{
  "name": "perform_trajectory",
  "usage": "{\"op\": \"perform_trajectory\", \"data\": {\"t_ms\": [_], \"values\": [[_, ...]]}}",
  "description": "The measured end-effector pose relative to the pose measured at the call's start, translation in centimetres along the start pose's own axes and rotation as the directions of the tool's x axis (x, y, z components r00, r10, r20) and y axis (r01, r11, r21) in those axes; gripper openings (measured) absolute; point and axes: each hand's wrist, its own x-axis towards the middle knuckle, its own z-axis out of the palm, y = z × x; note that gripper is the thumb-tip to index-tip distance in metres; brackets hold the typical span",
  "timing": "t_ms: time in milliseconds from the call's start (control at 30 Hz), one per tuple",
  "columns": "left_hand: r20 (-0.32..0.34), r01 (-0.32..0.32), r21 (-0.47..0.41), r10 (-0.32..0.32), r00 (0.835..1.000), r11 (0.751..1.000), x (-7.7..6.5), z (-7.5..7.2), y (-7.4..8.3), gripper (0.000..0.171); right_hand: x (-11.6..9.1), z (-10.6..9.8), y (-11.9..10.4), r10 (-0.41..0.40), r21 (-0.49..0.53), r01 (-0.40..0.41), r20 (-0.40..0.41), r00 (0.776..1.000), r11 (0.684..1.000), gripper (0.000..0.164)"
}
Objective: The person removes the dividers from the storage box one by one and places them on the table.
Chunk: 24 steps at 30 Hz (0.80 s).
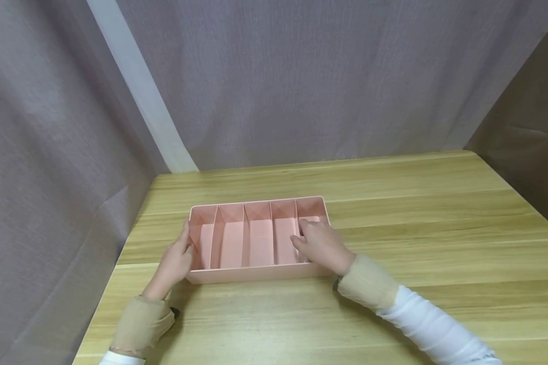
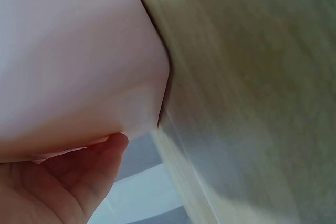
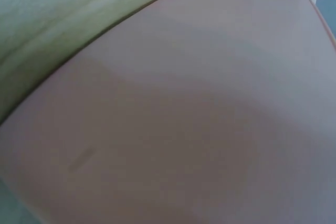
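A pink divided organizer box (image 1: pixel 251 274) lies on the table, its several side-by-side compartments facing up. At its left end my left hand (image 1: pixel 175 259) holds the end wall, fingers along the outside and thumb by the rim. The left wrist view has fingers (image 2: pixel 97 174) against the pink wall (image 2: pixel 79 66). My right hand (image 1: pixel 321 244) reaches over the right end, with bent fingers and thumb at the rightmost compartment and its divider. Its fingertips are partly hidden, and whether they pinch anything cannot be told. The right wrist view is filled mostly by the pink outer wall (image 3: pixel 199 114).
The wooden table (image 1: pixel 429 228) extends around the box, widest to the right. Grey-mauve cloth (image 1: pixel 301 86) hangs behind the table and along its left side, with a white strip (image 1: pixel 141 81) at the back left. A darker cloth (image 1: pixel 529 121) stands at the right.
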Motion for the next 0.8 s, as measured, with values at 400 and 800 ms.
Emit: {"op": "perform_trajectory", "data": {"t_ms": [400,800], "values": [[0.011,0.008,-0.002,-0.008,1.000,1.000,-0.08,-0.17,0.14,0.057,0.09,0.53,0.11,-0.007,-0.031,0.006,-0.038,0.999,1.000,0.021],[0.010,0.008,-0.003,-0.008,1.000,1.000,-0.14,-0.14,0.14,0.058,0.01,0.72,0.23,-0.001,-0.011,0.000,-0.073,0.997,1.000,0.032]]}}
